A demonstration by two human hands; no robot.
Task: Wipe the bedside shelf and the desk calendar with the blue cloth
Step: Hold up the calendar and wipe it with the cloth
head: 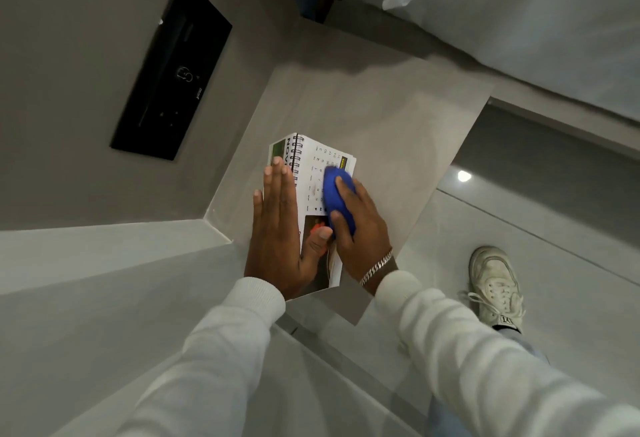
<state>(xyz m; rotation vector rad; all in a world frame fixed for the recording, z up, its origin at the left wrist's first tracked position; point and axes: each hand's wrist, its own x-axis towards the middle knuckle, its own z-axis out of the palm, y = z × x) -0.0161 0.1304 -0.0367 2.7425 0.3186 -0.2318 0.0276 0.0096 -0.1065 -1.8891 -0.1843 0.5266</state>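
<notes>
A spiral-bound desk calendar (313, 173) stands on the grey bedside shelf (374, 114), near the shelf's left front part. My left hand (277, 225) lies flat along the calendar's left side with fingers straight and the thumb pressed on its front page, steadying it. My right hand (360, 228) grips a bunched blue cloth (337, 194) and presses it against the calendar's white date page. The lower part of the calendar is hidden behind both hands.
A black switch panel (171, 69) is set in the grey wall to the left. White bedding (519, 10) lies at the top right, beside the shelf. My white sneaker (495, 286) stands on the glossy tiled floor (554, 228) at the right.
</notes>
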